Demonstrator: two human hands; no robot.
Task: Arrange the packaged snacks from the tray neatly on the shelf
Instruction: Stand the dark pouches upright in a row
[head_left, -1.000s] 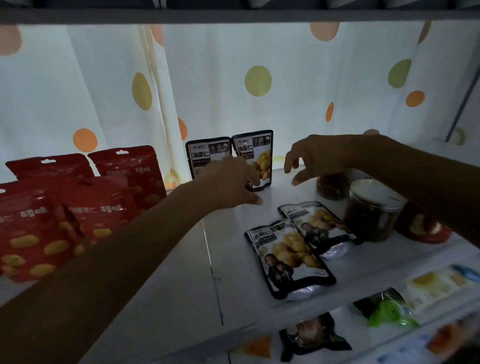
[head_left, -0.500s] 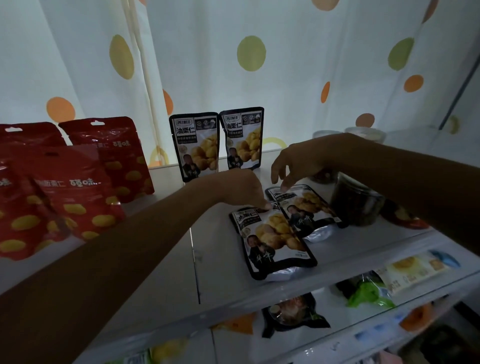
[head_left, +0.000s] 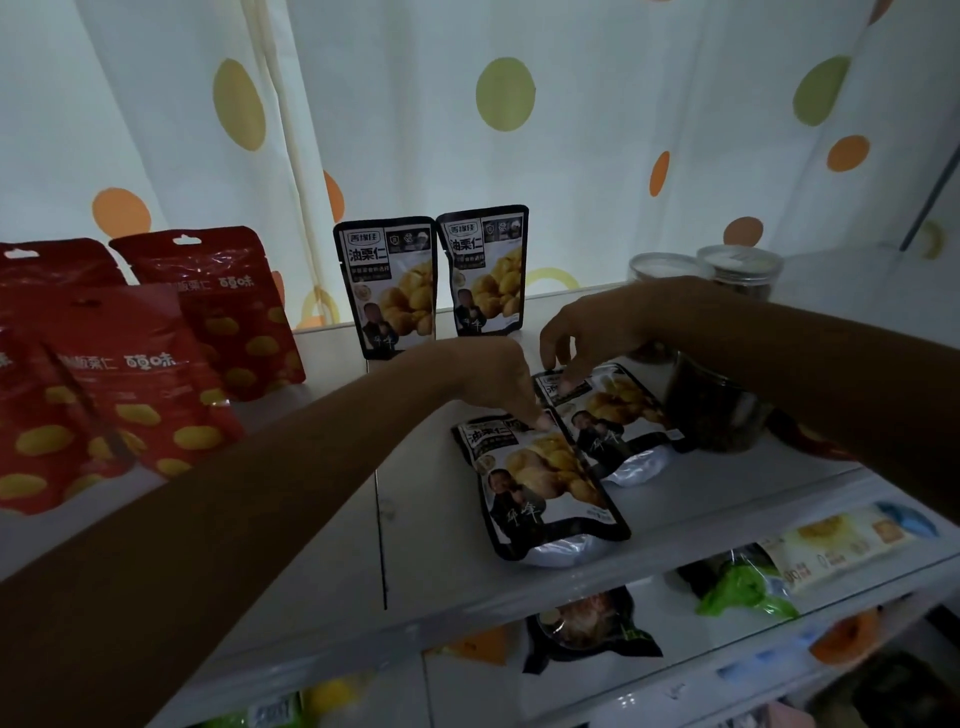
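While the near chestnut pouch (head_left: 540, 488) is pinched beneath the left hand (head_left: 493, 379), the far chestnut pouch (head_left: 618, 410) is touched by the right hand (head_left: 592, 327), grasp unclear.

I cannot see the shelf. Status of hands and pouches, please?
Left hand at near flat pouch top, right hand at far flat pouch top; grip unclear. Both lie flat. Dark jar beside far pouch.

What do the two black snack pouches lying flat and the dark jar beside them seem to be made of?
The nearer flat pouch and the farther flat pouch look like glossy printed plastic film, probably foil-lined: their bottom ends shine silver. The jar looks like clear plastic or glass, since dark contents show through its wall; I cannot tell which.
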